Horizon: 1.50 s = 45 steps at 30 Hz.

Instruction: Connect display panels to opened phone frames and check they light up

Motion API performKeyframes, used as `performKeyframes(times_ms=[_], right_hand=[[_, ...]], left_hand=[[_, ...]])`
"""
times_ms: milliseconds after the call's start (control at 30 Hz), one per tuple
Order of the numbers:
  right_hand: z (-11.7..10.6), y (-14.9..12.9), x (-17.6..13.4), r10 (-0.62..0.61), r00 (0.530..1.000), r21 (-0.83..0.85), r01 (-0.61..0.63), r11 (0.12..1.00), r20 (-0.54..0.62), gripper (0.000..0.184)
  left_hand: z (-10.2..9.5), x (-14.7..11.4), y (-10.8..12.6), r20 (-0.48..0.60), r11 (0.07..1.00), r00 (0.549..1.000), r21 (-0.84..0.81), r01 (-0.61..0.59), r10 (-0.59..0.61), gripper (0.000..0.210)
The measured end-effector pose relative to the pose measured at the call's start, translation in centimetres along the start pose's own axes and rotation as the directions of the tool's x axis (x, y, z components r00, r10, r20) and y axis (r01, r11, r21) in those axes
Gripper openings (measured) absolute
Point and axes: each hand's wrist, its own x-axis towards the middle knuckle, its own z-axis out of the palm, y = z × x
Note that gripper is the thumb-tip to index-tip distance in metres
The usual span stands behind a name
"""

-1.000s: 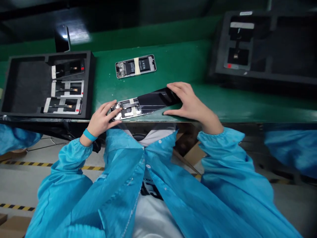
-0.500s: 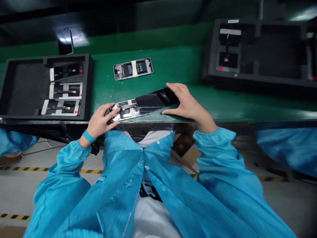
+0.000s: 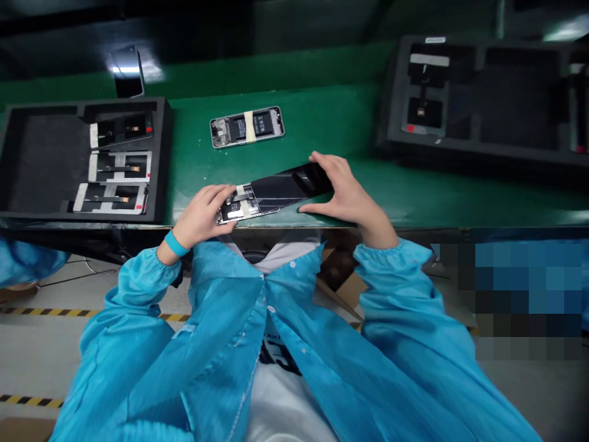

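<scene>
An opened phone body [image 3: 242, 209] lies at the table's front edge, with its inner parts and a pale tape strip showing. My left hand [image 3: 202, 212] is closed around its left end, fingers over the top and thumb along the near edge. A black phone screen [image 3: 288, 188] slants across the right part of the body, glossy face up. Its right end sits between the thumb and fingers of my right hand [image 3: 345, 190]. Farther back lies a second opened phone body [image 3: 267, 124], with a pale tape strip across its battery.
A black foam tray [image 3: 159, 159] at left holds several screen parts. Another black tray [image 3: 478, 132] stands at right, with similar parts in it. Behind the left tray, a phone [image 3: 129, 73] leans upright. The green table [image 3: 331, 116] ends just before my body.
My left hand has slid right along the phone body and now covers its left end. My right hand and the screen stay almost in place.
</scene>
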Motion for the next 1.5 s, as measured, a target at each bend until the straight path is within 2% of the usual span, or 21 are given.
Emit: performKeyframes(times_ms=[200,433,900,1133,1333,1500], right_hand=[[0.07,-0.07,0.10,-0.008,1.000,0.013,0.008,1.000,-0.004,0.130],[0.14,-0.08,0.12,-0.007,1.000,0.013,0.007,1.000,-0.010,0.129],[0.14,-0.23,-0.16,-0.015,1.000,0.004,0.015,1.000,-0.010,0.124],[0.10,-0.40,-0.05,-0.007,1.000,0.004,0.007,1.000,-0.010,0.125],[-0.03,-0.61,-0.01,0.010,1.000,0.003,-0.010,1.000,-0.003,0.126],[-0.09,-0.64,-0.05,0.022,1.000,-0.004,-0.022,1.000,0.008,0.122]], left_hand=[[0.27,-0.14,-0.30,-0.044,1.000,0.999,-0.026,-0.013,0.012,0.072],[0.21,-0.20,-0.18,0.000,1.000,1.000,-0.030,0.006,-0.006,0.077],[0.35,-0.22,-0.18,-0.011,0.999,1.000,-0.029,0.023,-0.024,0.071],[0.66,-0.22,-0.12,-0.084,0.999,0.996,-0.017,-0.036,0.035,0.070],[0.58,-0.26,-0.14,-0.007,0.999,1.000,-0.027,0.030,-0.030,0.075],[0.41,-0.27,-0.14,0.010,0.999,0.999,-0.035,0.039,-0.039,0.072]])
